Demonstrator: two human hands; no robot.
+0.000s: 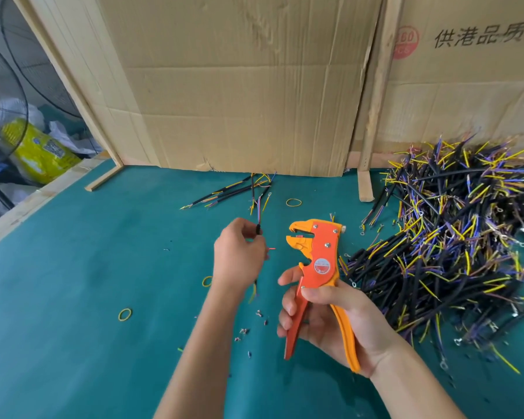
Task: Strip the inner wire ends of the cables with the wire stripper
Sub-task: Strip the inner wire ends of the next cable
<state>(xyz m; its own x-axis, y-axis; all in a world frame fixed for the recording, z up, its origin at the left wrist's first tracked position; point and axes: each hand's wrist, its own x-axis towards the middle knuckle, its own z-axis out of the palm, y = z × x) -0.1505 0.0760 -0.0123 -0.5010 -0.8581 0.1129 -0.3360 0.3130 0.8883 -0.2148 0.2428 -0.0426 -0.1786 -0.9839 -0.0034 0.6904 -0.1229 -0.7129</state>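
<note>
Left hand (238, 255) pinching black cable (258, 229), right hand (327, 316) gripping orange wire stripper (318, 267), cable pile (454, 237) right

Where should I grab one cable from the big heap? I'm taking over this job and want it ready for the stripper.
Grip the black sheath mid-length on a cable at the big heap's near left edge, coming from the left. Loose ends poke out there, and the coloured inner wires stay free, as with the cable in the left hand.

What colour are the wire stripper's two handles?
One red-orange, one yellow-orange, on the wire stripper, seen in the head view.
</note>
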